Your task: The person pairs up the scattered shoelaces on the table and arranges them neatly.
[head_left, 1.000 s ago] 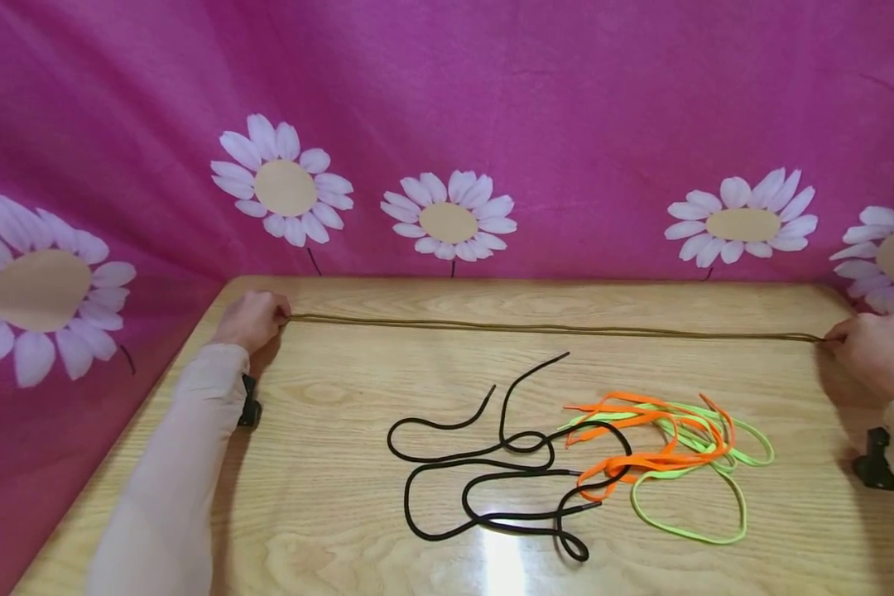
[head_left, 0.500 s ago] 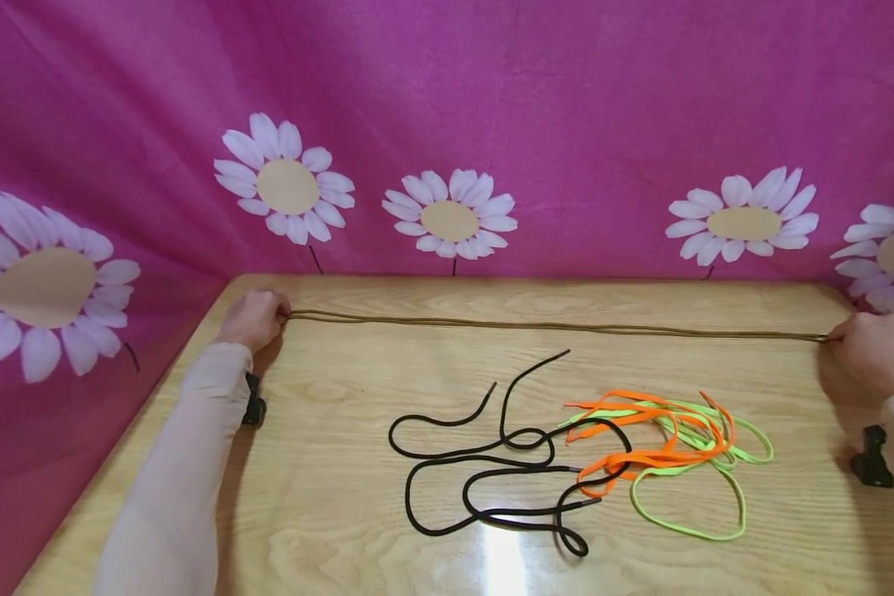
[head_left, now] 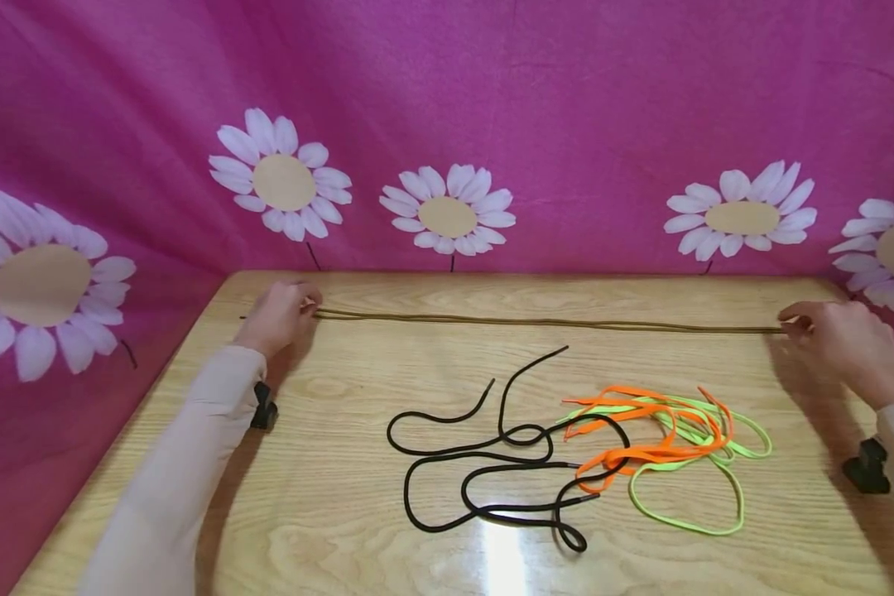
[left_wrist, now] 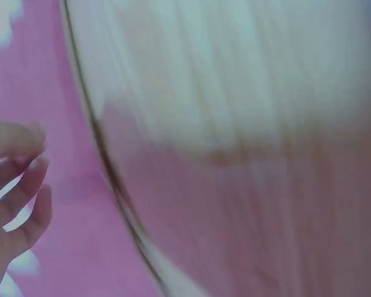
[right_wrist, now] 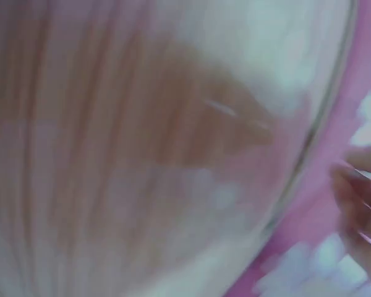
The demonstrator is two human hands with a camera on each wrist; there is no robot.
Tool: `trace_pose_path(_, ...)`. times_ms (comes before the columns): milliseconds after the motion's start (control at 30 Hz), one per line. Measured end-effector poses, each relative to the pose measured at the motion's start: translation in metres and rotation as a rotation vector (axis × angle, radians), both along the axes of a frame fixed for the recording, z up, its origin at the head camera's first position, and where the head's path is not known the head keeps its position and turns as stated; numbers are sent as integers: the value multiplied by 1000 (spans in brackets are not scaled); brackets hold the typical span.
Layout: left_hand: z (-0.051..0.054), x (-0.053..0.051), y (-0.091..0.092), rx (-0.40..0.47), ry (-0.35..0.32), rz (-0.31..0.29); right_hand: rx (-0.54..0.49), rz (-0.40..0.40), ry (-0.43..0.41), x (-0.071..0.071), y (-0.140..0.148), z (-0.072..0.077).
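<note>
A brown doubled shoelace [head_left: 521,320] lies stretched across the back of the wooden table [head_left: 328,463]. Over its left end is my left hand [head_left: 279,316], whose fingers are loosely bent with nothing between them in the left wrist view [left_wrist: 18,198]. The lace's left tip pokes out beyond this hand. My right hand [head_left: 845,343] hovers by the lace's right end. In the blurred right wrist view, the right fingers [right_wrist: 362,204] look apart from the lace tip [right_wrist: 221,108] on the tabletop.
Tangled black shoelaces [head_left: 454,456] lie in the middle of the table. To their right, orange shoelaces [head_left: 663,454] and green shoelaces [head_left: 741,505] overlap them in a heap. A pink cloth [head_left: 596,108] with printed daisies hangs behind the table and along its left side.
Both hands have let go of the brown shoelace's ends and moved inward, the left to the right and the right to the left. The lace stays stretched out on the table.
</note>
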State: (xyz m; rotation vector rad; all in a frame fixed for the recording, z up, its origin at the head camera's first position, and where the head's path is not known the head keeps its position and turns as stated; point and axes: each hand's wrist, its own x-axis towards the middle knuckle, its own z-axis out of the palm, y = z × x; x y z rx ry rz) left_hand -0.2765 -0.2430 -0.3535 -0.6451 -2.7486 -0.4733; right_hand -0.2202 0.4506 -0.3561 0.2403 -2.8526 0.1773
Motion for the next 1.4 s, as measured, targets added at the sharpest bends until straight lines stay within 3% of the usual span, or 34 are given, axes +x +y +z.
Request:
trace_pose_path(133,1,22,60,46,-15,-219,-17,264,-216,6,-56,8)
trace_pose_path(233,2,47,109,23,-72,-375,-69,337,-369,18,-97,14)
trace_pose_path(367,3,78,156,-116,-142,-574,-68,424,-412,40,-138,13)
trace_pose_path(433,1,90,168,-203,-168,-630,-54,445,-430,50,-153,11)
trace_pose_path(600,2,110,181,-340,-169,-649,-39,447,-443,77,-176,9)
trace_pose_path(767,6,124,186,-414,-127,-641,-28,464,-440,98,-185,10)
trace_pose_path(967,8,137,186,-447,-129,-661,-6,470,-403,114,-199,10)
trace_pose_path(1067,8,141,185,-422,-107,-671,28,468,-333,117,-206,11)
trace_pose_path(1167,10,143,186,-352,-55,-692,40,511,-203,118,-218,14)
trace_pose_path(1300,19,142,191,-199,-23,-729,-36,676,-42,117,-241,15)
trace_pose_path(1400,31,140,192,-81,-69,-747,-127,798,21,116,-257,17)
